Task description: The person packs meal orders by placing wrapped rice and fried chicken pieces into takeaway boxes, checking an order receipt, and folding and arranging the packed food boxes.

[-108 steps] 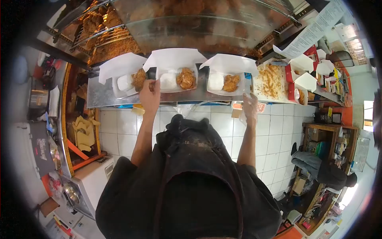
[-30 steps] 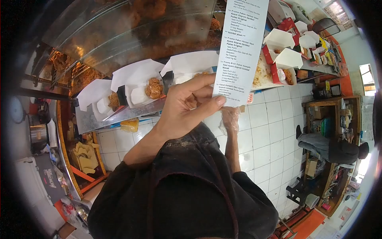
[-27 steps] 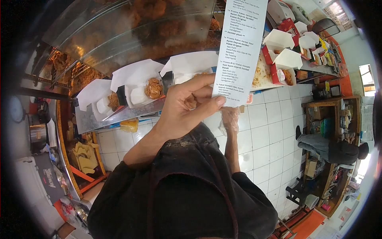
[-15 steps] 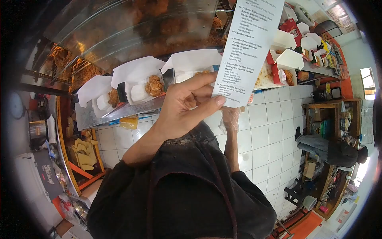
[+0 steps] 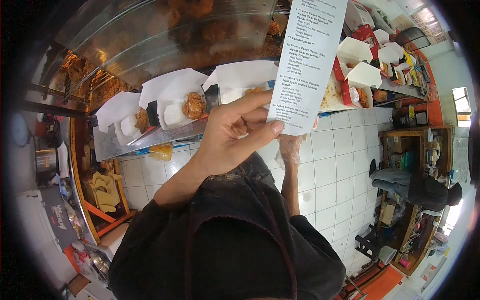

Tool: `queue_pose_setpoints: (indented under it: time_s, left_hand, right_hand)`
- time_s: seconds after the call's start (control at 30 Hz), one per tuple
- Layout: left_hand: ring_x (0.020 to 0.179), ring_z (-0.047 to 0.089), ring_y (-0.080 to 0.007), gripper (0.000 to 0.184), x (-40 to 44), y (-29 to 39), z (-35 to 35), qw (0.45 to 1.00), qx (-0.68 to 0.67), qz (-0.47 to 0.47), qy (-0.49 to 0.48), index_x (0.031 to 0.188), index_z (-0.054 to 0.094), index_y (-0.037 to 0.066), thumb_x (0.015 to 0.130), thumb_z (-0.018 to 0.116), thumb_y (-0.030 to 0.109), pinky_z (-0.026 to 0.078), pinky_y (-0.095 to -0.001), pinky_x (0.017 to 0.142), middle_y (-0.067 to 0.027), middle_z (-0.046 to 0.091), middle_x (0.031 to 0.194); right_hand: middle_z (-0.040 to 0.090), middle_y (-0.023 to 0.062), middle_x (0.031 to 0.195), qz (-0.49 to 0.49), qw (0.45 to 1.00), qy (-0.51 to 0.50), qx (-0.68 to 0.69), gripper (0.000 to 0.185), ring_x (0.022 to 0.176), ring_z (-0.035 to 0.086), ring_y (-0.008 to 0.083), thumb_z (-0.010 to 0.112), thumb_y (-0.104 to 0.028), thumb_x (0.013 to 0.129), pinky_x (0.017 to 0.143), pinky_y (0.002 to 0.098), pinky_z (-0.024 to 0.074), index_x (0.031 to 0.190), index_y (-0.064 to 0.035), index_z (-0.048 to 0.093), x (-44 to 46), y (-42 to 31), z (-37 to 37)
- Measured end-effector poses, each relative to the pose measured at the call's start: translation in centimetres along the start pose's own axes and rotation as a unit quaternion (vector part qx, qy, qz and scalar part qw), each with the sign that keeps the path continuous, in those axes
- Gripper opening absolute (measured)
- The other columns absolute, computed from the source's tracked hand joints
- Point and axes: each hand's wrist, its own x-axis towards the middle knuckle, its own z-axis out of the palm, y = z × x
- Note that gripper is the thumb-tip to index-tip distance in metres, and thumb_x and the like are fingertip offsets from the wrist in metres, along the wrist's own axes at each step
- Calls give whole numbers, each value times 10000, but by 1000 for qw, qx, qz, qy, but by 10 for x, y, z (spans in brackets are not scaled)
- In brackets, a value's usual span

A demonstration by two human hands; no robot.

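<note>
My left hand (image 5: 239, 127) pinches the lower end of a long printed order receipt (image 5: 306, 65) between thumb and fingers, holding it up in front of me. Lower and to the right is my right hand (image 5: 289, 149), in a clear plastic glove; the receipt covers its fingers. Beyond my left hand, open white takeaway boxes stand on a metal counter: a left box (image 5: 125, 122), a middle box (image 5: 172, 112) and one (image 5: 231, 92) partly behind my hand. A piece of fried chicken (image 5: 194, 106) lies beside a white wrapped portion in the middle box.
A glass display case (image 5: 165, 35) with fried chicken rises behind the boxes. More open red and white boxes (image 5: 362, 80) stand along the counter to the right. Another person (image 5: 417, 187) is near wooden shelves (image 5: 415, 140) at the right. A yellow packet (image 5: 161, 151) sits below the counter edge.
The receipt has tilted slightly and its upper part has shifted left. Both my hands stay nearly in the same place.
</note>
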Motion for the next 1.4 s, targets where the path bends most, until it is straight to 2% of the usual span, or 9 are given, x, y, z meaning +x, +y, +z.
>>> queue_pose_setpoints:
  time_s: [0.13,0.53,0.83,1.23,1.33,1.4]
  left_hand:
    - [1075,682,-219,468,-1,0,0,1000,-16,-11,6,1386,489,-52,939,613,5,538,-316,918,-195,693,1172]
    - [1093,674,-223,487,-2,-1,-1,999,-34,-8,6,1403,469,-55,940,610,1,537,-321,934,-197,688,1181]
    - [1099,667,-224,489,-3,1,0,998,-54,-24,4,1411,446,-70,945,588,-24,538,-332,946,-205,676,1200]
    - [1097,671,-227,500,-4,0,-1,999,-38,-22,4,1418,434,-69,944,588,-26,539,-313,930,-205,682,1189]
    - [1093,674,-229,497,-3,-1,-2,1000,-23,4,-9,1416,437,-69,944,587,-27,539,-309,928,-207,679,1194]
    - [1091,675,-232,495,-4,0,-1,999,-35,-11,2,1414,439,-68,943,588,-26,542,-308,924,-211,678,1194]
  right_hand:
    - [568,229,1258,-24,1000,-4,-5,614,1170,576,319,676,-324,921,962,415,490,1387,13,461,0,10,0]
    - [563,227,1260,2,1000,-9,16,618,1182,569,322,668,-346,927,968,419,481,1400,-11,453,-1,11,1]
    - [564,246,1268,3,1000,3,-13,673,1175,575,326,676,-379,914,965,407,479,1379,55,456,-3,-6,-1]
    - [570,242,1249,0,999,2,37,681,1161,581,321,669,-403,923,958,402,482,1383,55,462,-3,1,-1]
    - [567,249,1256,-30,999,18,21,690,1176,576,327,670,-405,922,966,403,480,1387,59,457,-4,1,0]
    - [562,257,1266,-7,1000,9,28,684,1183,574,331,674,-392,921,966,405,481,1386,61,456,-4,-5,0]
